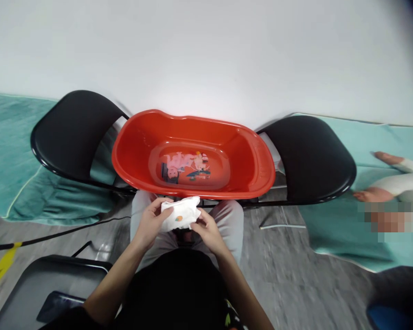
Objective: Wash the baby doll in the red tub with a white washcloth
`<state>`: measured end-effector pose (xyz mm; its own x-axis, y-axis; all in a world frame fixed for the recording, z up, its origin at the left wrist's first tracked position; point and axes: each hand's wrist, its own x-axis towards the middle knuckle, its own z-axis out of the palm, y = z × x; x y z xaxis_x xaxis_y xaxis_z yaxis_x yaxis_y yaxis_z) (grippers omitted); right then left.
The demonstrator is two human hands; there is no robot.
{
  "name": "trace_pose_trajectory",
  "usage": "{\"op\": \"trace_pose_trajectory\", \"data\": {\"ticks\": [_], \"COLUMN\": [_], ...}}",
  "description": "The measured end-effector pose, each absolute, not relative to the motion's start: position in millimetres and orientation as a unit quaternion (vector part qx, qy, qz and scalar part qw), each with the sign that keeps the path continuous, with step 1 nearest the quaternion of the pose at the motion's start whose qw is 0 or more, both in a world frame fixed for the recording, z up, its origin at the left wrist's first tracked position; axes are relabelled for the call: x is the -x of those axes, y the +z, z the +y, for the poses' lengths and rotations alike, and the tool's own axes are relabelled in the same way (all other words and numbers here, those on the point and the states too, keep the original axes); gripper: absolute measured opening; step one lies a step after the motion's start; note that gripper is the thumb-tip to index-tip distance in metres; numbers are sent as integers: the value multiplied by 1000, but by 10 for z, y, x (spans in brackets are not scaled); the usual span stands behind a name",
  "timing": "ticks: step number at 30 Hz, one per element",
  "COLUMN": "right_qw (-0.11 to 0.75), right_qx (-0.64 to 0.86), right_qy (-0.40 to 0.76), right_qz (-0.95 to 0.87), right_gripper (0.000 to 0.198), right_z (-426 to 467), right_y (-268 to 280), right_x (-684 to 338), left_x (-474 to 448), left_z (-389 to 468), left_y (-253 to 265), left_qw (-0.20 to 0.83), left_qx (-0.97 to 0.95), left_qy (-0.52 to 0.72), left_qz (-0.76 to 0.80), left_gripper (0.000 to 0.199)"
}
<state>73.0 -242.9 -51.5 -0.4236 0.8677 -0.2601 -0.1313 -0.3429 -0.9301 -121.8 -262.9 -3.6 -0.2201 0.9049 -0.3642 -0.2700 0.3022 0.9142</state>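
Note:
Both of my hands hold a small white cloth (184, 212) with an orange printed patch, bunched or folded, above my lap. At its left end, the fingers of my left hand (150, 223) wrap round it with the thumb on top. My right hand (208, 229) pinches its right edge between thumb and fingers. Just beyond the cloth stands a red plastic tub (251, 176) with a cartoon picture on its bottom. The tub's near rim is close to the cloth but apart from my fingers.
Black folding chairs (67, 130) (316, 158) flank the tub, before a white wall (206, 59). Green blankets (7, 137) lie at both sides. A doll-like figure (382, 190), partly blurred, lies right. A phone (60, 306) rests on a dark seat (37, 279). A black cable (72, 231) crosses the floor.

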Motion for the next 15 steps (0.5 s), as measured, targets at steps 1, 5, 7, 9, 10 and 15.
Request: {"op": "trace_pose_trajectory", "data": {"ticks": [1, 5, 7, 9, 10, 15], "right_qw": [345, 360, 384, 406, 416, 458], "right_qx": [405, 440, 441, 436, 436, 447], "right_qy": [712, 671, 633, 585, 555, 422], "right_qz": [-459, -477, -507, -551, -574, -642], "right_gripper": [39, 43, 50, 57, 53, 7], "right_z": [-2442, -2461, -2438, -2405, -2390, -2403], "right_y": [-521, -510, -476, -423, -393, -259], "right_x": [-740, -747, -756, -781, -796, -829], "left_x": [1230, 1228, 1214, 1206, 1204, 1193], "left_z": [-2630, -2647, -2661, -2676, -2683, -2688], "left_y": [-52, -107, -116, -113, -110, -130], "left_qw": [564, 558, 548, 543, 541, 500], "left_qx": [-272, -306, -347, -399, -426, -487], "left_qy": [524, 518, 508, 483, 468, 449], "left_qz": [578, 571, 567, 559, 555, 557], "left_gripper": [37, 34, 31, 27, 26, 17]}}
